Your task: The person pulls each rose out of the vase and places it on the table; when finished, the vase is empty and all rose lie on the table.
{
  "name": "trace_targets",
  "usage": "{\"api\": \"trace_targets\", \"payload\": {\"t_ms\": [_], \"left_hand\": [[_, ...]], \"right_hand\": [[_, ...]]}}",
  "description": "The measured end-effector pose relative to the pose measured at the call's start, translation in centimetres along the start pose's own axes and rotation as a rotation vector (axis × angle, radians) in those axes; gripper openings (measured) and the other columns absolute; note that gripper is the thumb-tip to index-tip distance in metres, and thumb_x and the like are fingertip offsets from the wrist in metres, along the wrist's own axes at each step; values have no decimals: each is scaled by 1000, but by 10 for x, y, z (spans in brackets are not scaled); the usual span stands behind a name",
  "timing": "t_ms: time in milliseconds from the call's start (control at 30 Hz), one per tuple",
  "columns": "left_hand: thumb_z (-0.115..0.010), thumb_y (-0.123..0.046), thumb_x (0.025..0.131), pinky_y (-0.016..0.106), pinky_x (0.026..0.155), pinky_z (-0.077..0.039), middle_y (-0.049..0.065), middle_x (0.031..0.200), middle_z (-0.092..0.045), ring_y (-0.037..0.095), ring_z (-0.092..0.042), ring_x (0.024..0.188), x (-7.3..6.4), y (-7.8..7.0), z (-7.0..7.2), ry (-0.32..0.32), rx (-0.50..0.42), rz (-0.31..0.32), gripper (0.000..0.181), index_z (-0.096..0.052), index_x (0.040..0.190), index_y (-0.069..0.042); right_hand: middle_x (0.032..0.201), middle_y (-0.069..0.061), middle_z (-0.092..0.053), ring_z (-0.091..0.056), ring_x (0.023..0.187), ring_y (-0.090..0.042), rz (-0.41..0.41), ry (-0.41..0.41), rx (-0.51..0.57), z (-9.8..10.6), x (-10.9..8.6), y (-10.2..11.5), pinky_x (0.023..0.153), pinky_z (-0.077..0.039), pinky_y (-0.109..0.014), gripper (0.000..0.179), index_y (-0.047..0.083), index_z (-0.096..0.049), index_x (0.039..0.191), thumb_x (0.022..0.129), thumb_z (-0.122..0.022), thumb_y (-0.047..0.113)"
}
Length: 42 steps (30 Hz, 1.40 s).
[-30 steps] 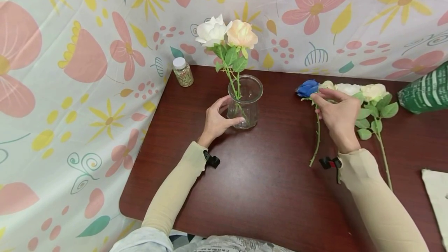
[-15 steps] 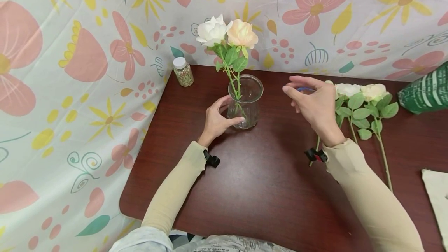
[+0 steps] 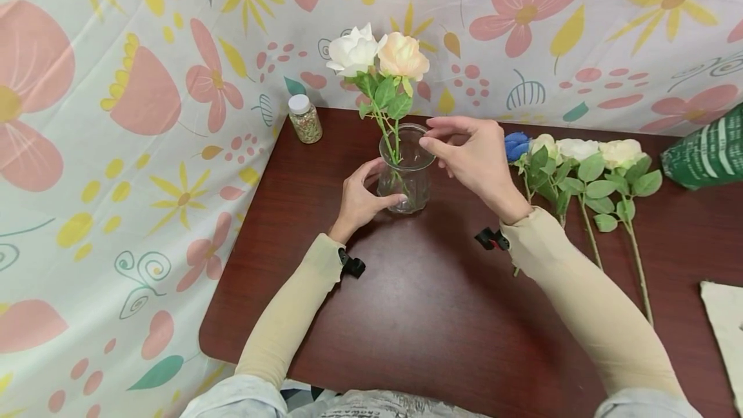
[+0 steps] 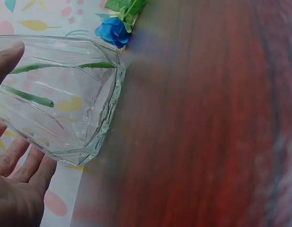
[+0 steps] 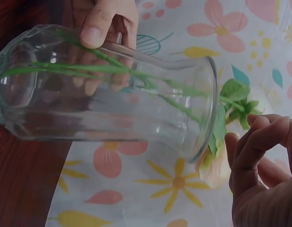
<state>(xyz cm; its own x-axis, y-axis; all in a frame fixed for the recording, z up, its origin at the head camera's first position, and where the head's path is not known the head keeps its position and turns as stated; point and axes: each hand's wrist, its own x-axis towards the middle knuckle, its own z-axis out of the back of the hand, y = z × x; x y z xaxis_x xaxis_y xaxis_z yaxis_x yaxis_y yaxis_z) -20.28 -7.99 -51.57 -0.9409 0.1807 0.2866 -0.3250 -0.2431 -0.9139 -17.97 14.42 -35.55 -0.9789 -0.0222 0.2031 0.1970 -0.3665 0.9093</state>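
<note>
Left hand has the glass vase, thumb on the near side, fingers curved round the far side, spread to the vase's width. Vase stands upright on the worktop, white rose and peach rose in it, stems leaning left. Right hand is at the vase's right rim, fingers loosely bent, thumb and index slightly apart, nothing visible between them; rim contact: can't tell. Blue rose lies on the worktop beyond the right wrist, beside the other cut stems.
</note>
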Motion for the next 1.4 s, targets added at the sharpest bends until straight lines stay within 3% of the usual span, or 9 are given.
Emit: {"api": "trace_targets", "payload": {"t_ms": [233,400,600,800,967,1200,1400], "left_hand": [[-102,-16,76,44,119,-59,17,144,-71,33,-69,134,1,0,0,2,3,0,82,-63,148,-3],[-102,-15,76,42,118,-59,16,144,-71,32,-69,134,0,1,0,1,1,3,82,-64,148,-4],[-102,-18,76,39,118,-59,13,144,-71,30,-69,133,0,2,-1,-2,-6,7,82,-65,148,-9],[-103,-17,76,37,118,-59,13,145,-70,30,-69,134,0,3,-1,-1,-3,12,83,-64,149,-8],[-101,-17,77,35,118,-59,13,146,-70,29,-69,135,1,3,-1,4,6,13,82,-64,149,-7],[-101,-16,77,36,118,-59,14,145,-70,32,-69,135,1,3,-1,2,6,5,81,-64,148,-5],[-102,-14,76,39,118,-59,18,143,-71,40,-68,135,0,4,-1,-6,-12,-7,81,-64,147,-3]], "right_hand": [[105,-9,-85,-69,55,-20,9,104,-110,-17,14,8,45,-54,-28,33,12,-82,127,96,-86,21],[109,-10,-86,-74,61,-25,19,157,-169,-27,24,13,48,-57,-27,35,13,-80,130,96,-85,20],[108,-11,-86,-78,68,-34,64,152,-186,-39,34,15,46,-52,-22,35,8,-80,130,96,-84,17],[107,-12,-86,-82,78,-26,113,133,-237,-49,37,16,50,-50,-17,33,8,-82,126,95,-85,17],[107,-13,-86,-82,86,-29,134,118,-274,-54,40,16,54,-50,-14,31,7,-82,125,96,-84,17],[107,-15,-86,-82,82,-30,129,111,-303,-59,41,13,56,-49,-14,24,5,-84,119,97,-83,15],[106,-15,-85,-78,65,-21,116,91,-247,-58,41,11,53,-51,-13,20,5,-84,115,97,-82,12]]}}
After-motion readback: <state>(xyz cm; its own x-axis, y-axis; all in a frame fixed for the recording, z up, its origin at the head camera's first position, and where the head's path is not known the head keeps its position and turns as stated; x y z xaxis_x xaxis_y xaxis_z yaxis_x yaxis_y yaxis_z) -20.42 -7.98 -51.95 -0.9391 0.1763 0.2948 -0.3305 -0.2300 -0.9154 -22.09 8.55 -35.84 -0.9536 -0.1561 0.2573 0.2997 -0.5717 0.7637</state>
